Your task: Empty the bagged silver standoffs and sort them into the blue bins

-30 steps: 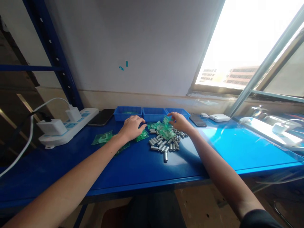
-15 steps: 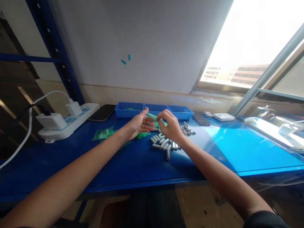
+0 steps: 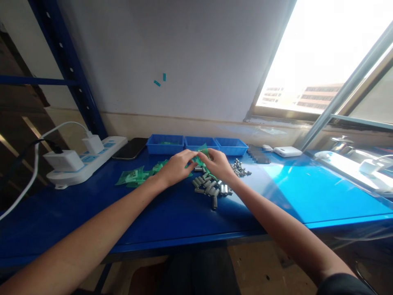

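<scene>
A small green plastic bag (image 3: 202, 150) is up between my hands, above the table. My right hand (image 3: 218, 164) is closed on it with thumb and fingers. The fingertips of my left hand (image 3: 178, 167) meet the bag's left edge in a pinch. Beneath and in front of my right hand lies a heap of silver metal standoffs (image 3: 211, 187). Smaller metal parts (image 3: 241, 168) are piled to its right. Left of my left hand, filled green bags (image 3: 133, 176) lie flat on the table, partly hidden by my forearm.
Three blue bins (image 3: 166, 143) stand in a row along the wall, the left one with green contents. A phone (image 3: 131, 148) and a white power strip (image 3: 89, 160) with plugs are at the left. A white box-shaped device (image 3: 287, 151) lies at the right on the blue table (image 3: 153, 223).
My left hand has gone from spread fingers to a pinch at the green bag, beside my right hand. The view has shifted slightly.
</scene>
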`<action>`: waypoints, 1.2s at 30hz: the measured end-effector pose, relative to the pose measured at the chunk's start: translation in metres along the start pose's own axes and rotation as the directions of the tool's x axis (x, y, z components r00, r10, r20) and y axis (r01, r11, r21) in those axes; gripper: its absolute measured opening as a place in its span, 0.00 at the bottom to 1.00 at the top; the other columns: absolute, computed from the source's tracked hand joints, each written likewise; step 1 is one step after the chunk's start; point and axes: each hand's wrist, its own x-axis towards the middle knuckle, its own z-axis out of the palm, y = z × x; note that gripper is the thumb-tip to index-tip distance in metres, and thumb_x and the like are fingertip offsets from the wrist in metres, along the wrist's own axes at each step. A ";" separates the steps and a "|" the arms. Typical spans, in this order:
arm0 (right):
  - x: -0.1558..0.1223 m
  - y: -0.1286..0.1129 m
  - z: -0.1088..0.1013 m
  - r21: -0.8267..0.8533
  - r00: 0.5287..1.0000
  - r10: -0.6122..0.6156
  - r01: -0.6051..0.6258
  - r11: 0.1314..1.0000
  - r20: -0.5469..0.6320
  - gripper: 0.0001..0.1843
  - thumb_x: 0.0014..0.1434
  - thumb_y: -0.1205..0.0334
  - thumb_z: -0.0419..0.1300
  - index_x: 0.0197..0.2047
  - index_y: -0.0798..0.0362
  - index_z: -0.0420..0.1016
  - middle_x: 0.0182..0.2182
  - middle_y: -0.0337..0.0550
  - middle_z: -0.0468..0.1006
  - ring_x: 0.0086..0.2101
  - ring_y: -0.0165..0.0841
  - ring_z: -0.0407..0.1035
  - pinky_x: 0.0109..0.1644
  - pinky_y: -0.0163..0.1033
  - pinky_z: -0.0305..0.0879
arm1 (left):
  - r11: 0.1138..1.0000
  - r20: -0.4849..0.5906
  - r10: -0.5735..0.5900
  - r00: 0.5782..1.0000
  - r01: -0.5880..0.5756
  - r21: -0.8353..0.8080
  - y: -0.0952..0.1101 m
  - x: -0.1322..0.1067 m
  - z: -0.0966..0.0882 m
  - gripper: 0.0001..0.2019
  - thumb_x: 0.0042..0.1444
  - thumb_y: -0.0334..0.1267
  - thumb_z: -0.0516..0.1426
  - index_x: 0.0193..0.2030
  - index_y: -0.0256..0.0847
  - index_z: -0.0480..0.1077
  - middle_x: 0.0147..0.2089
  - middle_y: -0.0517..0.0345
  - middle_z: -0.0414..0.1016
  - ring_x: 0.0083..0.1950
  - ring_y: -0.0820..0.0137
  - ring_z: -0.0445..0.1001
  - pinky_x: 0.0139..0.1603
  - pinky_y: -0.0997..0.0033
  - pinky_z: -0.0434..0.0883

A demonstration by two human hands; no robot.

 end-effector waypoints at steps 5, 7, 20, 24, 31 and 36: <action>-0.002 0.008 0.007 -0.048 0.956 -0.279 0.275 0.960 -0.088 0.14 0.60 0.67 0.50 0.41 0.53 0.78 0.33 0.45 0.72 0.35 0.33 0.66 0.40 0.38 0.63 | 0.795 0.123 -0.400 0.908 0.411 -0.446 -0.001 0.006 -0.008 0.24 0.58 0.56 0.50 0.37 0.35 0.73 0.38 0.48 0.77 0.34 0.67 0.75 0.28 0.73 0.67; -0.004 0.008 0.009 -0.038 0.932 -0.344 0.342 0.939 -0.118 0.18 0.59 0.69 0.49 0.44 0.51 0.78 0.39 0.47 0.72 0.39 0.34 0.67 0.45 0.40 0.65 | 0.605 0.254 -0.513 0.820 0.555 -0.571 -0.003 0.007 -0.013 0.28 0.56 0.59 0.50 0.32 0.32 0.73 0.34 0.47 0.76 0.25 0.72 0.71 0.20 0.77 0.61; -0.005 -0.002 0.007 -0.055 0.895 -0.383 0.380 0.923 -0.228 0.15 0.59 0.69 0.51 0.45 0.52 0.76 0.42 0.49 0.67 0.43 0.36 0.67 0.48 0.42 0.68 | 0.528 -0.174 -0.639 0.749 0.263 -0.807 -0.001 0.019 -0.032 0.02 0.52 0.27 0.59 0.33 0.35 0.71 0.26 0.64 0.68 0.23 0.80 0.69 0.26 0.80 0.71; -0.004 0.003 0.006 -0.080 0.919 -0.357 0.349 0.934 -0.169 0.12 0.58 0.66 0.55 0.44 0.54 0.76 0.40 0.49 0.67 0.42 0.37 0.66 0.48 0.44 0.67 | 0.568 -0.281 -0.612 0.739 0.165 -0.806 -0.004 0.022 -0.040 0.05 0.50 0.23 0.58 0.33 0.34 0.72 0.29 0.61 0.72 0.28 0.77 0.74 0.35 0.76 0.75; -0.006 0.002 0.009 -0.080 0.934 -0.355 0.350 0.933 -0.052 0.10 0.59 0.64 0.56 0.43 0.53 0.76 0.39 0.48 0.67 0.42 0.37 0.65 0.49 0.43 0.65 | 0.571 -0.284 -0.644 0.710 0.200 -0.796 -0.019 0.024 -0.043 0.10 0.49 0.26 0.58 0.39 0.33 0.74 0.41 0.49 0.77 0.45 0.70 0.76 0.56 0.65 0.69; -0.009 0.001 0.013 -0.127 0.934 -0.337 0.351 0.928 0.116 0.12 0.60 0.62 0.57 0.45 0.54 0.76 0.39 0.48 0.70 0.43 0.38 0.64 0.49 0.44 0.63 | 0.901 -0.292 -0.432 0.853 0.426 -0.085 -0.032 0.014 -0.051 0.21 0.47 0.39 0.61 0.50 0.40 0.73 0.58 0.44 0.69 0.63 0.53 0.63 0.64 0.53 0.58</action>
